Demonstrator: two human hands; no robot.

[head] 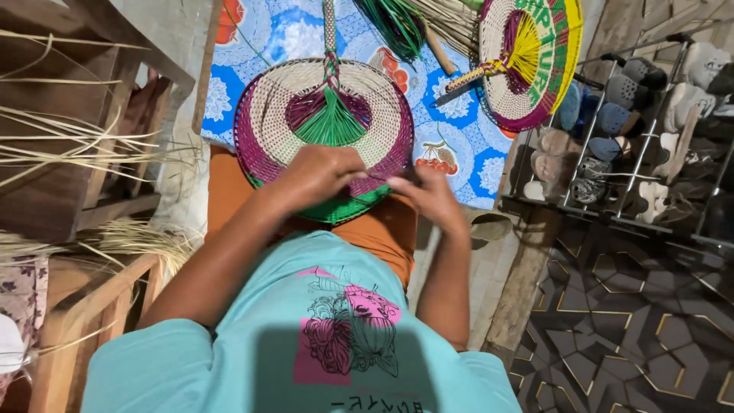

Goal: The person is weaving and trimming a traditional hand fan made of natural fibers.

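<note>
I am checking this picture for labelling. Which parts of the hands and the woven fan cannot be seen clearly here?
Head view only:
- Near rim of the woven fan: covered by the left hand and right hand.
- Fingers of both hands: curled under at the rim, so what they pinch is hidden.
- Fan handle: cut off by the top edge.
- Second fan: cut off by the top edge.

Second woven fan [527, 61], upper right, on blue floral mat [267, 30]. Green strips [397, 23], top centre. Shoe rack [642, 130], right, apparently holding sandals. Dry straw [84, 145], left. Wooden frame [99, 306], lower left.
</note>
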